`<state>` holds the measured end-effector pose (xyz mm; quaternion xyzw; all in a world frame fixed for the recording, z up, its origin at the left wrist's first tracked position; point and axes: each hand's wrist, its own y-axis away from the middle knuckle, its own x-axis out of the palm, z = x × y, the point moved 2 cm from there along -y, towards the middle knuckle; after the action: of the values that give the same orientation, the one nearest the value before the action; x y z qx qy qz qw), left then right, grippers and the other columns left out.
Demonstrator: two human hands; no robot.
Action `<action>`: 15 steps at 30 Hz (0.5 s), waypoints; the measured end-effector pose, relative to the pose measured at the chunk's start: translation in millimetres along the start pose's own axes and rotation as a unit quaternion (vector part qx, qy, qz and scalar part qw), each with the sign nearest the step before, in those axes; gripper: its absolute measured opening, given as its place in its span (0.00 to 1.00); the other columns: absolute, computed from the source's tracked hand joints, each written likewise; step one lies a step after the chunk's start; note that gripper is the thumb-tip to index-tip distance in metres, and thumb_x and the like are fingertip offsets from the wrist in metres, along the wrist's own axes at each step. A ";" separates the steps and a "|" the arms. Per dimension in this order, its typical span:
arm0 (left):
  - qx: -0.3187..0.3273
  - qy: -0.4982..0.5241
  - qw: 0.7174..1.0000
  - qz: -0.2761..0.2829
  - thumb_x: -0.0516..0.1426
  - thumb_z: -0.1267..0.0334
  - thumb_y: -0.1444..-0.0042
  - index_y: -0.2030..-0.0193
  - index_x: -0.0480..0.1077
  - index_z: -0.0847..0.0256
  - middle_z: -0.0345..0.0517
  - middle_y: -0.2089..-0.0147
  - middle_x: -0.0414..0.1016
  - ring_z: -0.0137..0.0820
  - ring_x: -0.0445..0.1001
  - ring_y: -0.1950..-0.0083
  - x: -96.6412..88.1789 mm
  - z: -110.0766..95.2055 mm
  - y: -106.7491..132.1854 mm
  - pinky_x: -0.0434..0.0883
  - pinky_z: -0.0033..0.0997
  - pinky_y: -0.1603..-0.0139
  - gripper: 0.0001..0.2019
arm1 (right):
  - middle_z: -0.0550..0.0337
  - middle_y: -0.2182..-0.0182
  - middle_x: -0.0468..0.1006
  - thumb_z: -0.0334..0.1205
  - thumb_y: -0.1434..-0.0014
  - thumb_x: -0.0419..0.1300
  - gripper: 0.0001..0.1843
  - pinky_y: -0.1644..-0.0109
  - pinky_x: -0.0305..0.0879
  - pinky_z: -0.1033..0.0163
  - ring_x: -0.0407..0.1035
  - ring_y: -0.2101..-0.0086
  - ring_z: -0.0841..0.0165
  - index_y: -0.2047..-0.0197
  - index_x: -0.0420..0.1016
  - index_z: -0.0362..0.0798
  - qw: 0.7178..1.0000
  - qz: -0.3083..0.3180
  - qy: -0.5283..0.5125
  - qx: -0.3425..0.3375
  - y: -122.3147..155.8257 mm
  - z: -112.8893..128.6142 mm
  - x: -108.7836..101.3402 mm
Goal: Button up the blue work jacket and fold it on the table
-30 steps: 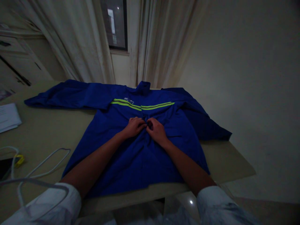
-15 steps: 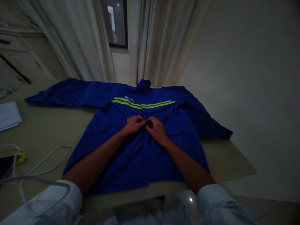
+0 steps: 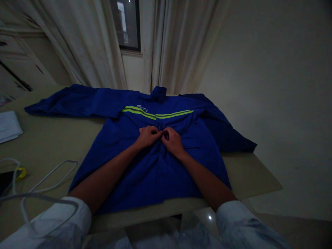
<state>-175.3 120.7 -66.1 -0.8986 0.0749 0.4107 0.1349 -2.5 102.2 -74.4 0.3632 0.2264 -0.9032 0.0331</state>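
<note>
Curtains [image 3: 181, 45] hang behind a tan table [image 3: 249, 173] holding papers [image 3: 9, 126], white cables [image 3: 49, 180] and a blue jacket [image 3: 166, 169]; left hand [image 3: 148, 136] and right hand [image 3: 172, 141] meet mid-chest, fingers [image 3: 158, 132] pinched on the cloth.

Papers [image 3: 9, 126] on table [image 3: 44, 138]; white cable [image 3: 52, 172]; curtains [image 3: 181, 45]

dim throughout — soft shadows; edges bowed; one small glare spot [image 3: 210, 217]
</note>
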 end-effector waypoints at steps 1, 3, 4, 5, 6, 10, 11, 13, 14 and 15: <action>0.021 -0.020 1.000 -0.005 0.58 0.52 0.35 0.67 0.79 0.58 0.43 0.63 0.79 0.37 0.74 0.57 -1.6 2.5 -1.2 0.62 0.39 0.50 0.15 | 0.59 0.62 0.77 0.34 0.41 0.59 0.07 0.56 0.67 0.61 0.71 0.63 0.65 0.58 0.73 0.49 1.000 -0.008 0.000 0.007 -0.6 -1.4 -1.2; 0.072 -0.060 0.995 -0.018 0.59 0.53 0.35 0.61 0.80 0.58 0.45 0.61 0.77 0.39 0.73 0.55 -4.9 7.9 -3.3 0.64 0.40 0.50 0.12 | 0.58 0.62 0.77 0.31 0.44 0.58 0.10 0.54 0.69 0.60 0.71 0.62 0.64 0.57 0.73 0.49 0.999 -0.033 0.010 0.019 -1.9 -3.4 -6.3; 0.095 -0.075 0.992 -0.025 0.60 0.55 0.35 0.58 0.80 0.58 0.47 0.60 0.77 0.40 0.72 0.54 -6.0 10.5 -3.7 0.65 0.39 0.50 0.11 | 0.57 0.60 0.77 0.30 0.45 0.58 0.13 0.53 0.69 0.59 0.71 0.61 0.63 0.56 0.74 0.49 0.998 -0.051 0.020 0.017 -2.6 -3.1 -10.4; 0.112 -0.089 0.989 -0.027 0.60 0.57 0.35 0.55 0.80 0.58 0.48 0.58 0.76 0.40 0.72 0.54 -6.3 12.5 -3.5 0.66 0.39 0.51 0.10 | 0.54 0.57 0.77 0.28 0.46 0.57 0.17 0.50 0.69 0.58 0.72 0.57 0.61 0.54 0.74 0.49 0.997 -0.069 0.034 0.006 -3.0 -1.3 -15.4; 0.126 -0.105 0.986 -0.026 0.59 0.59 0.34 0.53 0.79 0.59 0.49 0.57 0.75 0.41 0.71 0.53 -5.5 13.9 -2.7 0.67 0.39 0.51 0.10 | 0.52 0.53 0.76 0.26 0.47 0.57 0.20 0.45 0.69 0.56 0.71 0.52 0.59 0.51 0.75 0.48 0.995 -0.079 0.051 -0.018 -3.3 2.4 -20.6; 0.173 -0.197 0.965 0.003 0.54 0.62 0.31 0.54 0.78 0.59 0.52 0.54 0.75 0.42 0.70 0.52 4.2 14.4 3.0 0.68 0.41 0.50 0.10 | 0.51 0.46 0.76 0.22 0.43 0.57 0.24 0.36 0.62 0.52 0.68 0.44 0.58 0.46 0.76 0.50 0.975 0.082 0.089 -0.186 2.9 31.9 -33.0; 0.177 -0.212 0.961 0.007 0.54 0.62 0.30 0.55 0.77 0.59 0.52 0.53 0.75 0.42 0.70 0.51 6.0 15.0 3.1 0.68 0.41 0.50 0.10 | 0.53 0.48 0.77 0.23 0.40 0.58 0.21 0.39 0.64 0.54 0.70 0.47 0.60 0.47 0.76 0.51 0.960 0.160 0.084 -0.212 7.4 39.7 -33.1; 0.167 -0.227 0.959 0.001 0.52 0.61 0.28 0.54 0.77 0.58 0.52 0.51 0.75 0.42 0.71 0.50 6.4 17.7 -0.6 0.69 0.41 0.49 0.11 | 0.56 0.53 0.78 0.34 0.34 0.64 0.10 0.47 0.67 0.59 0.72 0.54 0.63 0.50 0.76 0.51 0.933 0.275 0.083 -0.215 18.1 50.9 -31.9; 0.155 -0.232 0.960 -0.004 0.51 0.60 0.27 0.52 0.76 0.58 0.52 0.50 0.76 0.42 0.71 0.50 5.1 19.4 -4.3 0.69 0.40 0.48 0.12 | 0.56 0.55 0.77 0.42 0.33 0.66 0.09 0.51 0.68 0.60 0.72 0.56 0.63 0.52 0.75 0.50 0.931 0.293 0.098 -0.195 22.7 53.4 -31.3; 0.139 -0.239 0.961 -0.008 0.50 0.60 0.27 0.51 0.76 0.59 0.52 0.49 0.76 0.41 0.72 0.49 3.1 20.6 -8.9 0.69 0.40 0.47 0.14 | 0.55 0.55 0.76 0.49 0.34 0.68 0.14 0.53 0.68 0.60 0.72 0.56 0.63 0.54 0.75 0.49 0.935 0.287 0.122 -0.168 26.3 53.8 -31.1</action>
<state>-185.9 135.4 -79.7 -0.7469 0.0893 0.5982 0.2762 -8.2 52.0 -29.6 0.5094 0.2632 -0.7528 0.3233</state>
